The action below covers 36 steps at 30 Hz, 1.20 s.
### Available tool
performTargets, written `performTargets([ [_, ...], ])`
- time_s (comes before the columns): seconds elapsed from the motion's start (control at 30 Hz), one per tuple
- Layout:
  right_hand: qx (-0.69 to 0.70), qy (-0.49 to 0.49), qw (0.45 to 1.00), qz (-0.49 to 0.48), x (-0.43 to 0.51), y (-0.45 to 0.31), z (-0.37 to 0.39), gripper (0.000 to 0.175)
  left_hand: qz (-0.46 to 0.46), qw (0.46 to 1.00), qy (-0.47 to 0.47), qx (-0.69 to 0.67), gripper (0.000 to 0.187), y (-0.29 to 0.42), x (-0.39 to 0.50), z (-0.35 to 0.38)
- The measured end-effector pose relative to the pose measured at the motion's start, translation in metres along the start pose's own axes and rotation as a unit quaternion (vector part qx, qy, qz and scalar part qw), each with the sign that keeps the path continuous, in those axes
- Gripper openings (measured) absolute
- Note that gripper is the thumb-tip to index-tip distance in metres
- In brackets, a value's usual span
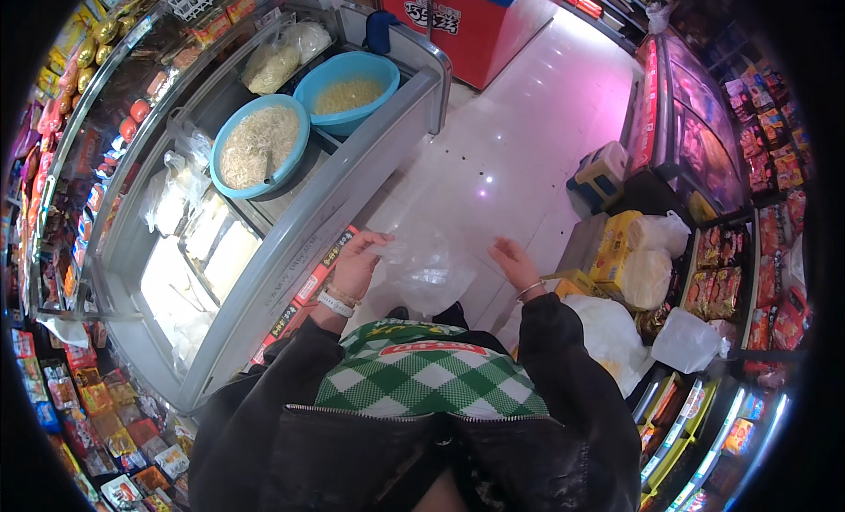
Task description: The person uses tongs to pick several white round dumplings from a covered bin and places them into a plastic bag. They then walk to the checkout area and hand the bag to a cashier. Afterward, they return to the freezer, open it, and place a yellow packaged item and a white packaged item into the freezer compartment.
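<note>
A clear plastic bag (429,274) hangs in front of my apron, its top pinched in the fingers of my left hand (356,264). My right hand (515,264) is raised to the right of the bag, apart from it, with nothing in it. To the left, inside a chilled display counter (370,139), a blue basin (261,145) of pale shredded food has a dark utensil handle sticking up from it. Behind that basin, a second blue basin (346,93) contains yellowish food.
White trays (228,254) and bagged food (175,188) lie in the counter's near part. On my right are cardboard boxes (610,248), large plastic bags (604,337) and shelves of packets (716,274). A red freezer (449,36) stands ahead across the tiled floor (455,182).
</note>
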State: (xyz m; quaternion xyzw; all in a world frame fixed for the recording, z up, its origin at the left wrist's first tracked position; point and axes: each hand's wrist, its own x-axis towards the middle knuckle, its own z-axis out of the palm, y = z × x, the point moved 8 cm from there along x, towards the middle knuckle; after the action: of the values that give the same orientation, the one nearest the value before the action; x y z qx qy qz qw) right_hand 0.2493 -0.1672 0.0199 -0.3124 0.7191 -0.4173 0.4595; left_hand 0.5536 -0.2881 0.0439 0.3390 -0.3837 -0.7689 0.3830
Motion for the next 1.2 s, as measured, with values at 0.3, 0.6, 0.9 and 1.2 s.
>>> performTargets([
  [0.3,0.503,-0.233,0.82,0.143,0.032,0.041,0.095,0.021,0.012,0.988,0.082,-0.129,0.013,-0.008,-0.012,-0.028],
  [0.6,0.458,-0.158,0.858,0.171,0.048,-0.009,0.058,0.027,0.074,0.867,0.045,0.49,0.025,0.003,-0.029,-0.033],
  [0.9,0.441,-0.261,0.826,0.235,0.022,-0.034,0.102,0.031,0.326,0.733,-0.149,0.578,0.033,0.035,-0.022,0.095],
  [1.2,0.262,-0.273,0.914,0.147,0.036,-0.028,0.044,0.038,0.267,0.716,-0.152,0.627,0.014,0.023,0.002,0.055],
])
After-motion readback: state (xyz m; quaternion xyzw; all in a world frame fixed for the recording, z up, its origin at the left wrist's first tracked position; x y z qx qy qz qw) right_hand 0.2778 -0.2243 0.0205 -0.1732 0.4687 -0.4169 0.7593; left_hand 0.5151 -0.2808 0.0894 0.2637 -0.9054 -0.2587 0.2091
